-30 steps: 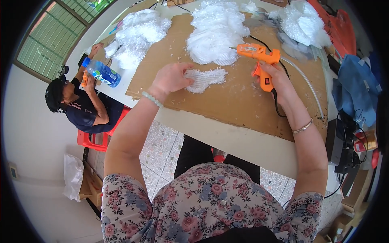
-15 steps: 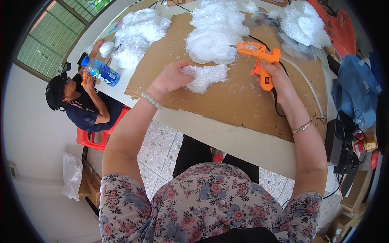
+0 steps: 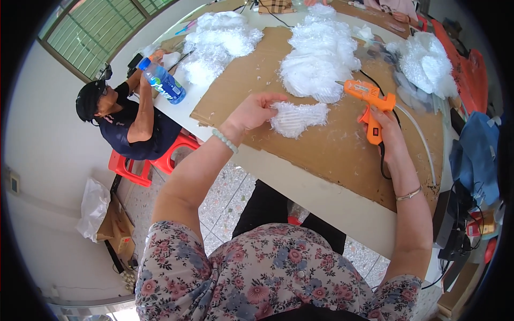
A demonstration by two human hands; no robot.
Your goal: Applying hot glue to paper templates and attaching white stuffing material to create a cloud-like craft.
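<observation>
My right hand [image 3: 386, 131] is wrapped round the handle of an orange hot glue gun [image 3: 369, 95], held above the cardboard with its nozzle pointing left. My left hand [image 3: 251, 113] has its thumb and fingers at the left edge of a small white fuzzy fabric piece [image 3: 300, 120], the index finger stretched along its upper corner. This piece lies on a brown cardboard sheet [image 3: 235, 96]. Just beyond it, close to the nozzle, is a large heap of white fuzzy pieces [image 3: 316, 61].
Another white heap [image 3: 217, 45] and a blue-capped bottle [image 3: 163, 81] are at left, beside a seated co-worker [image 3: 126, 115]. A third heap [image 3: 428, 67], a cord, a clear tube [image 3: 420, 131] and blue cloth [image 3: 476, 152] are at right. Another person's hand [image 3: 400, 17] shows far right.
The view has turned, so the table sits further right and more of its far side shows. My left index finger looks straighter. The co-worker's arm has shifted behind the bottle.
</observation>
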